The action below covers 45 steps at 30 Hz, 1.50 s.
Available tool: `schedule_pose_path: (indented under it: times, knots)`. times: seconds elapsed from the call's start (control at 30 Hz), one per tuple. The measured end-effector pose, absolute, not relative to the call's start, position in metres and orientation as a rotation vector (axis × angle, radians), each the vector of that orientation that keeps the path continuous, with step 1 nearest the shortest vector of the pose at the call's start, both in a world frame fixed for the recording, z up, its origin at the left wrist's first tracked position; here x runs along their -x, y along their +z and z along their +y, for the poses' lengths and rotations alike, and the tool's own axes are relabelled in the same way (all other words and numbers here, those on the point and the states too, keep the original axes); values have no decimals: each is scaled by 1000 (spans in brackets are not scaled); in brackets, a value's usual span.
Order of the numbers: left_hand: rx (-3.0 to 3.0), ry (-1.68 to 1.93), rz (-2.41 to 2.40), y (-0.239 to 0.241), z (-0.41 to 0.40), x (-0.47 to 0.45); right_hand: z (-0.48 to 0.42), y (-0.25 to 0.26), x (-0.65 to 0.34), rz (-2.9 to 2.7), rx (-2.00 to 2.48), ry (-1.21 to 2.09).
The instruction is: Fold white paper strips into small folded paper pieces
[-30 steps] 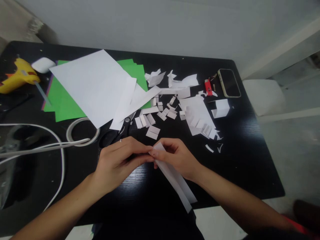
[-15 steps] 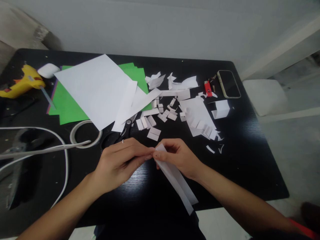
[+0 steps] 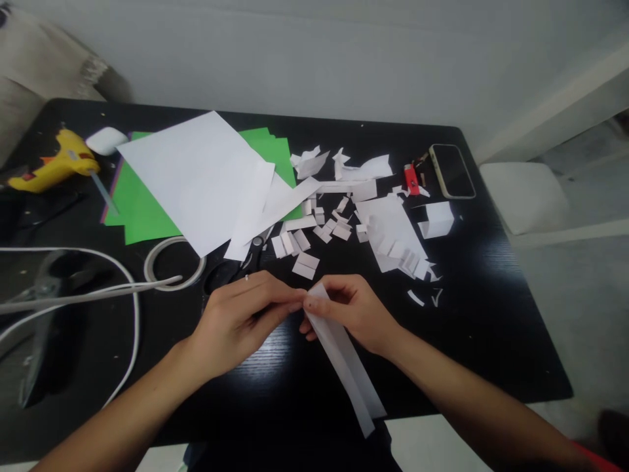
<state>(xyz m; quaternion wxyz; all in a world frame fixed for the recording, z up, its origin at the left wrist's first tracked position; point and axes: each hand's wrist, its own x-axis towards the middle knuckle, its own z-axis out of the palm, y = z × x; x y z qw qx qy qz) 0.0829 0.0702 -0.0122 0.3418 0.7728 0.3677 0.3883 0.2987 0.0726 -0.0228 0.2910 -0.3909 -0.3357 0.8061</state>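
Observation:
A long white paper strip point(image 3: 341, 357), creased lengthwise, slants down toward the front table edge. My right hand point(image 3: 356, 311) grips its upper end, thumb on top and fingers curled behind. My left hand point(image 3: 248, 314) meets it there, with thumb and forefinger pinched together at the strip's upper corner; the exact contact is partly covered by the fingers. Just beyond the hands lie several small folded paper pieces point(image 3: 305, 265). Black-handled scissors point(image 3: 256, 244) rest behind my left hand, partly under white paper strips point(image 3: 282, 208).
A large white sheet point(image 3: 196, 177) covers green sheets point(image 3: 142, 223) at the back left. Nearby are a yellow glue gun point(image 3: 69, 160), a roll of tape point(image 3: 149, 265) and white cables point(image 3: 135, 321). Paper scraps, a red lighter point(image 3: 411, 179) and a phone point(image 3: 453, 172) lie at the right.
The strip's lower end has swung slightly left and down. Both hands stay pinched at its upper end. The whole view has shifted a little.

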Motion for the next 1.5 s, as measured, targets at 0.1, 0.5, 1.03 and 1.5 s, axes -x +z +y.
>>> schedule_pose_path:
  times: [0.1,0.5,1.03,1.5]
  knots:
    - [-2012,1013,953,-11,70,-83,73,-21,-298,-897,1067,2147]
    - [-1821,835,1158,-12,66,-87,73,-18,-296,-960,1190,2024]
    - [-1743,819,1184,-15,67,-88,73,-19,-295,-966,1124,2175]
    - [-1786,847,1211,-13,67,-85,73,-18,-294,-908,1147,2144]
